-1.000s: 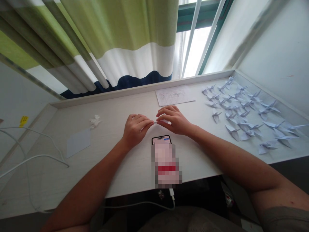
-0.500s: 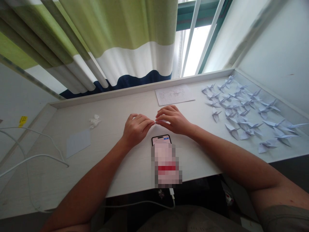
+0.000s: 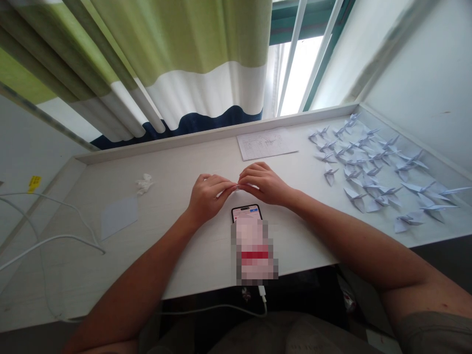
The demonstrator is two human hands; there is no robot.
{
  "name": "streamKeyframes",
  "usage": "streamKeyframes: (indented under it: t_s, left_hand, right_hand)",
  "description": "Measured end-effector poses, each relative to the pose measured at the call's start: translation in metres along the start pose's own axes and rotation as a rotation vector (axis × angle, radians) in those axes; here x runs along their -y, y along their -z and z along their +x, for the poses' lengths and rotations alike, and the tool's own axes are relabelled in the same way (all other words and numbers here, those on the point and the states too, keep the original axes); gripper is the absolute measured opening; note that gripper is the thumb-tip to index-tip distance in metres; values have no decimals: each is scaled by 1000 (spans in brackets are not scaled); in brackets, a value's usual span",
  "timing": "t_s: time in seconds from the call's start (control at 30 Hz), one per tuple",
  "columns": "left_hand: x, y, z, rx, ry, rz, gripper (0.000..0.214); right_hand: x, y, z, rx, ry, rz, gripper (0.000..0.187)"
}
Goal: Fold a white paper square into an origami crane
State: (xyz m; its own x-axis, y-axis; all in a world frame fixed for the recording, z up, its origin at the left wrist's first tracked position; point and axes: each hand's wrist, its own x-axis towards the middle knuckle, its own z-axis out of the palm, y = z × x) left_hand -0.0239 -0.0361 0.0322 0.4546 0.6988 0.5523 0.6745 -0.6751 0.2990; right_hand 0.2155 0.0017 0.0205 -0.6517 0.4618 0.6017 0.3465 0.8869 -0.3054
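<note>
My left hand [image 3: 211, 196] and my right hand [image 3: 263, 183] meet at the fingertips over the middle of the white desk. Both are closed in a pinch on a small folded piece of white paper [image 3: 238, 187], of which only a sliver shows between the fingers. The rest of the paper is hidden by my hands. Just below them a phone [image 3: 246, 212] lies on the desk, most of its screen blurred out, with a white charging cable [image 3: 262, 294] at its near end. Many folded paper cranes [image 3: 368, 172] stand spread over the desk's right side.
A printed sheet [image 3: 267, 144] lies behind my hands near the desk's raised back edge [image 3: 217, 134]. To the left are a crumpled tissue [image 3: 144, 183], a square of white paper [image 3: 119, 217] and loose white cables [image 3: 70, 241]. A curtain [image 3: 177, 59] hangs behind the desk.
My hands stay together in nearly the same place, with only slight finger movement at the paper. Everything else looks unmoved.
</note>
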Motion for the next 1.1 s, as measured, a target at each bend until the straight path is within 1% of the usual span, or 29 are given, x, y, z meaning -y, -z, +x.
streamKeyframes:
  t_s: [0.07,0.13,0.2,0.3,0.37,0.43,0.57,0.67,0.77,0.87,0.97,1.1]
  left_hand:
    - [0,-1,-1,-18,62,-38,22]
    - [-1,-2,-2,-36,146,-100,22]
    - [-2,-1,-2,-51,269,-210,22]
    - [-3,-1,-2,-49,479,-436,25]
    - [-4,-1,-1,-30,577,-580,29]
    - [-3,-2,0,-1,630,-694,34]
    - [0,-5,1,63,692,-851,43]
    - [2,-6,1,97,705,-872,45]
    - [1,-8,0,67,689,-860,44]
    - [-1,-10,-1,25,684,-877,44]
    - [-2,-11,-1,39,684,-890,45]
    - [0,-12,-2,47,675,-893,45]
  right_hand:
    - [-2,-1,0,-15,-29,36,26]
    - [-4,-1,0,-39,-110,121,27]
    - [-6,0,0,-75,-248,260,30]
    - [-7,2,1,-118,-455,459,38]
    - [-7,3,2,-122,-516,539,43]
    - [-7,1,3,-120,-537,586,46]
    - [-8,-4,3,-141,-588,641,48]
    - [-7,-6,3,-150,-631,701,46]
    - [-5,-5,3,-156,-627,764,42]
    - [-1,-4,4,-131,-606,809,37]
    - [0,-3,4,-107,-589,834,35]
    - [-1,-4,3,-141,-576,841,36]
